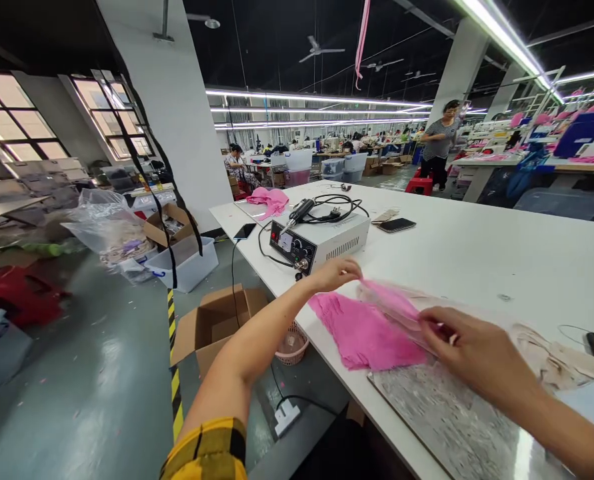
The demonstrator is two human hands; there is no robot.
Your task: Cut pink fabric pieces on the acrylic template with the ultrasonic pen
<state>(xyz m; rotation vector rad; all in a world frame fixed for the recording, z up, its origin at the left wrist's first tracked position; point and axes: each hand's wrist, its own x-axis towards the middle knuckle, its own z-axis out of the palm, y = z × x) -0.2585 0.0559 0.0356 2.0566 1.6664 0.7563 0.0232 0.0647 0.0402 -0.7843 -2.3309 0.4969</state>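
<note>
A thin pink fabric piece (391, 298) is stretched between my two hands above the table. My left hand (337, 274) pinches its far end, close to the front of the white control box (339, 241). My right hand (459, 337) grips the near end, its fingers bent and slightly blurred. Below them a flat pile of pink fabric (369, 333) lies at the table edge. It partly overlaps a grey, marked board (441, 413). Pale sheer material (427, 297) lies behind the stretched piece.
A handheld tool (301, 211) with a coiled black cable rests on the box. Phones (397, 225) and more pink fabric (267, 200) lie on the white table (477, 260). Below the left edge are an open carton (221, 320), a pink basket (293, 345) and a power strip (287, 418). A person (439, 147) stands beyond.
</note>
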